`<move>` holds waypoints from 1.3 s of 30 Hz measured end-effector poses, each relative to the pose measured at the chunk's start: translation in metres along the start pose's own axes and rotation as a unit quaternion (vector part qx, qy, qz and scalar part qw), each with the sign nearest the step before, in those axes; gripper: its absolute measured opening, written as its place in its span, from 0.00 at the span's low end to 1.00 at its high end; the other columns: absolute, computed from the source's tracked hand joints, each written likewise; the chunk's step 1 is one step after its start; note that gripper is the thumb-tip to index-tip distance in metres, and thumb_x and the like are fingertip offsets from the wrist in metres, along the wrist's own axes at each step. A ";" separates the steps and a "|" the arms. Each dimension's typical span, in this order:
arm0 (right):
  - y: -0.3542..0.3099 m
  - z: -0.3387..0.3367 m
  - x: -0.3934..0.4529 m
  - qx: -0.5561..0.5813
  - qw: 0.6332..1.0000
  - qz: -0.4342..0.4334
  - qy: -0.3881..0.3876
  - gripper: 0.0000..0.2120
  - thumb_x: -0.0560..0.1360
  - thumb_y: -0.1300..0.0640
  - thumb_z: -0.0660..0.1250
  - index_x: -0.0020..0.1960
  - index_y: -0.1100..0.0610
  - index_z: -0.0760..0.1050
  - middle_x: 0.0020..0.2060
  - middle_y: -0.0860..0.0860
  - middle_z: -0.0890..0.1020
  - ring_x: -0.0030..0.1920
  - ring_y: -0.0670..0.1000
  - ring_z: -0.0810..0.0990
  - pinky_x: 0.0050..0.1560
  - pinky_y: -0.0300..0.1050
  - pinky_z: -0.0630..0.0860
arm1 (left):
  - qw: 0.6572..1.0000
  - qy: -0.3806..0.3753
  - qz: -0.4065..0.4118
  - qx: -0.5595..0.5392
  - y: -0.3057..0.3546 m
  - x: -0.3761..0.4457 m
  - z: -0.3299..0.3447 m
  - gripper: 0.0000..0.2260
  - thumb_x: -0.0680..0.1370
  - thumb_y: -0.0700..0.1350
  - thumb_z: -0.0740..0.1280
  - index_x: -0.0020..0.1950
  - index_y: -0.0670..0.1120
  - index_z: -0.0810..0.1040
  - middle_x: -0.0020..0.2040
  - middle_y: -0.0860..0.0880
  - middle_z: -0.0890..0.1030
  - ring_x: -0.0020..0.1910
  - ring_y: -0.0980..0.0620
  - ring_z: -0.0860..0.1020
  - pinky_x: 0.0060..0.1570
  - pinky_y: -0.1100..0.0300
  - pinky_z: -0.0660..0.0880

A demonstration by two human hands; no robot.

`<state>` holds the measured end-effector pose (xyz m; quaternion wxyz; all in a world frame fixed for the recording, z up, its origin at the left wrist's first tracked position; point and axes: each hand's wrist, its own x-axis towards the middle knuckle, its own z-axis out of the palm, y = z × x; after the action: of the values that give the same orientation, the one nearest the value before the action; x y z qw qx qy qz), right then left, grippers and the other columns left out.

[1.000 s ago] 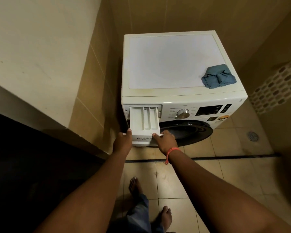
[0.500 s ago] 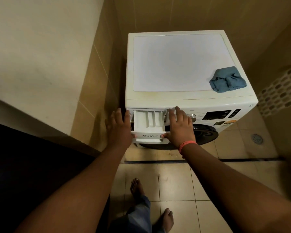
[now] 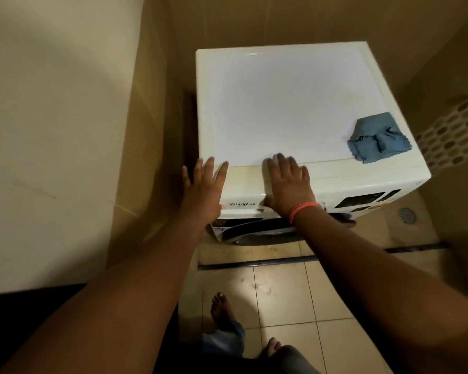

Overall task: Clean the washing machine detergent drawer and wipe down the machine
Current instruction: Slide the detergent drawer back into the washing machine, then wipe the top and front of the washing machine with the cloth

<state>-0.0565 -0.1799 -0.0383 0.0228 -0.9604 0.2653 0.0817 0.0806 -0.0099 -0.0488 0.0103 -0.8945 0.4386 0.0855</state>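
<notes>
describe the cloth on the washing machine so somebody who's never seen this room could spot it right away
Find the white washing machine standing against the tiled wall. On its flat top, at the front right corner, lies a crumpled blue-grey cloth, away from both hands. It is the only loose and only coloured thing on that white top.

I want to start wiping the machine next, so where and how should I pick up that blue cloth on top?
Pinch the raised fold in the middle of the blue cloth, coming straight down from above with the right hand. It lies crumpled near the washing machine's front right corner, so its flat edges give less to pinch.
</notes>
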 end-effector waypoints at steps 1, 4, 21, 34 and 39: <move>-0.001 -0.001 -0.002 0.006 1.000 0.002 -0.004 0.49 0.69 0.42 0.72 0.78 0.54 0.46 0.77 0.57 0.51 0.76 0.61 0.51 0.74 0.64 0.53 | 1.000 -0.007 0.009 -0.008 0.003 -0.002 0.001 0.50 0.69 0.51 0.77 0.80 0.53 0.44 0.80 0.44 0.47 0.78 0.38 0.43 0.74 0.33 0.44; 0.000 -0.009 -0.009 0.035 0.999 0.002 -0.021 0.46 0.70 0.38 0.70 0.77 0.55 0.50 0.77 0.56 0.54 0.76 0.60 0.53 0.74 0.62 0.54 | 0.999 -0.017 0.044 -0.013 0.019 0.003 -0.007 0.45 0.72 0.54 0.71 0.80 0.53 0.45 0.80 0.45 0.45 0.78 0.39 0.39 0.74 0.35 0.41; 0.287 -0.059 0.039 0.151 0.982 0.074 0.083 0.15 0.76 0.61 0.62 0.62 0.58 0.76 0.57 0.56 0.78 0.59 0.57 0.75 0.60 0.47 0.71 | 0.992 0.017 0.053 -0.113 0.227 0.135 -0.054 0.19 0.80 0.49 0.64 0.70 0.46 0.71 0.68 0.46 0.74 0.66 0.45 0.72 0.73 0.49 0.57; 0.366 -0.045 0.124 0.118 0.992 -0.022 -0.047 0.21 0.80 0.54 0.58 0.72 0.58 0.64 0.65 0.58 0.71 0.63 0.60 0.69 0.61 0.53 0.71 | 0.991 -0.032 -0.058 -0.116 0.358 0.204 -0.053 0.22 0.80 0.49 0.61 0.74 0.53 0.65 0.62 0.45 0.75 0.63 0.42 0.71 0.69 0.44 0.64; 0.368 -0.058 0.135 0.137 0.986 -0.012 -0.099 0.13 0.77 0.56 0.62 0.60 0.58 0.74 0.58 0.58 0.73 0.60 0.59 0.70 0.60 0.50 0.72 | 0.983 -0.045 -0.089 -0.155 0.364 0.211 -0.055 0.16 0.81 0.48 0.60 0.69 0.53 0.72 0.59 0.47 0.77 0.61 0.43 0.74 0.69 0.43 0.64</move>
<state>-0.1223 -0.5689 -0.0045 0.1812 -0.9384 0.2592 0.1389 -0.0708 -0.4035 -0.0087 -0.1009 -0.9159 0.3380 0.1915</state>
